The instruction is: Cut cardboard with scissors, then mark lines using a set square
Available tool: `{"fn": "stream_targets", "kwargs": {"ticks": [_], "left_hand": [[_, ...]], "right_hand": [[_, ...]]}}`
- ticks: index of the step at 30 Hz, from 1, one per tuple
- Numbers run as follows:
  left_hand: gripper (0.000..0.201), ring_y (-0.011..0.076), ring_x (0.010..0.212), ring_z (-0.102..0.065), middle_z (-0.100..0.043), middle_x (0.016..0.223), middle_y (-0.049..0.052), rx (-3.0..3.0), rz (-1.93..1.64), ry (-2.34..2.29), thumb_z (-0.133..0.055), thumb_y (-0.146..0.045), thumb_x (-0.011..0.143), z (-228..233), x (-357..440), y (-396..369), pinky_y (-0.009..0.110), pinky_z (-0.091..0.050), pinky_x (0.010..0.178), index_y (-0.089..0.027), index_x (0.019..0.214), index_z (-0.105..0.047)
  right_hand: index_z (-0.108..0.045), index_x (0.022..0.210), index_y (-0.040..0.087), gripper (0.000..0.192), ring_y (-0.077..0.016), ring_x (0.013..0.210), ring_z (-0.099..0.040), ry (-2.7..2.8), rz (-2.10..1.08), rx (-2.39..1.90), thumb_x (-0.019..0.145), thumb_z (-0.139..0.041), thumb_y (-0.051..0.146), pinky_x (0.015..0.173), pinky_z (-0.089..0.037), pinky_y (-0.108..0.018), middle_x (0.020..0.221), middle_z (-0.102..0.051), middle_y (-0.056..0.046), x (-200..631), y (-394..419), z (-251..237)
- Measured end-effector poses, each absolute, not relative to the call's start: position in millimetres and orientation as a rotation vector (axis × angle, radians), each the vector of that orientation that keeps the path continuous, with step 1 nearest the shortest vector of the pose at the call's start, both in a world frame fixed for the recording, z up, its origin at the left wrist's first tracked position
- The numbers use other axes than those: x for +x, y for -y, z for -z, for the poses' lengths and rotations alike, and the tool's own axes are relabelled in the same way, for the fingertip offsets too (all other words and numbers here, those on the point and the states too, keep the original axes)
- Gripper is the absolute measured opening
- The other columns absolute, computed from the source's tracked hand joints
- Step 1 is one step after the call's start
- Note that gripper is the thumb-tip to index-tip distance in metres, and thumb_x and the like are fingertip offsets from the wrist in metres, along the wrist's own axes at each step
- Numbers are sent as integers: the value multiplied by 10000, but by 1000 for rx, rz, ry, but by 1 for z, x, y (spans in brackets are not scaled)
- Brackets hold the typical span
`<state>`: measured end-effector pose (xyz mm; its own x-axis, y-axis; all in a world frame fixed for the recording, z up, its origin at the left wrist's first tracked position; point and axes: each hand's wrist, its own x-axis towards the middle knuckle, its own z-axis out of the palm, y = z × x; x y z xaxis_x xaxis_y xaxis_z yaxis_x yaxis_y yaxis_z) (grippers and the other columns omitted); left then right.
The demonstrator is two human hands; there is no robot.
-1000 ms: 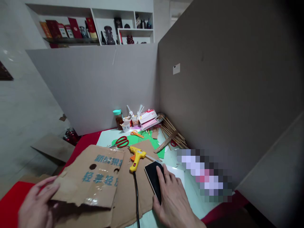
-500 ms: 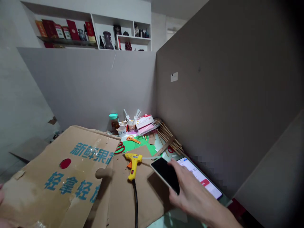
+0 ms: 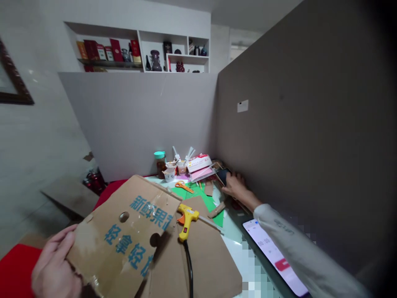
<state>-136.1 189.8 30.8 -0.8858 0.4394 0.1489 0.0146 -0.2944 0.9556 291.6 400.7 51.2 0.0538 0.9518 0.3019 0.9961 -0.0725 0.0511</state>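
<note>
My left hand (image 3: 57, 265) grips the near left edge of a brown cardboard sheet (image 3: 102, 248) with blue printed characters and two round holes, holding it tilted. My right hand (image 3: 237, 186) reaches far to the back right, its fingers closed on a dark-screened phone (image 3: 223, 176) above the sticks by the partition. A yellow glue gun (image 3: 188, 219) with a clear glue stick in its back lies on a flat cardboard piece (image 3: 214, 256). Under my right forearm lies a second phone (image 3: 273, 256) with a lit screen showing a timer.
Orange scissors (image 3: 184, 186) lie on green paper (image 3: 198, 190). Behind them stand a jar with a turquoise lid (image 3: 160, 164), paper cups (image 3: 170, 174) and a white-and-red box (image 3: 198, 162). Grey partitions (image 3: 139, 120) enclose the table's back and right. The glue gun's black cord (image 3: 189, 269) runs toward me.
My right hand has carried the dark phone from above the flat cardboard to the back right. The printed cardboard has shifted, and my left hand has come into fuller view. The camera has turned left.
</note>
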Motion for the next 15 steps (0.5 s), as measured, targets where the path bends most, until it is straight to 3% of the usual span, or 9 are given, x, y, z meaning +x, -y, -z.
{"fn": "stream_targets", "kwargs": {"ticks": [15], "left_hand": [[213,153,811,-630,-646,1005,39,645,-2315,-1543,-660,-304,924,-26,-127,-194,315,-562,697,-148,1066,-628]], "right_hand": [[-562,1320,186,413,-266,1172,-604,2103,571,-2042,958,-637,372,965,-530,-496,1362,-569,-107,302,-411,-9]]}}
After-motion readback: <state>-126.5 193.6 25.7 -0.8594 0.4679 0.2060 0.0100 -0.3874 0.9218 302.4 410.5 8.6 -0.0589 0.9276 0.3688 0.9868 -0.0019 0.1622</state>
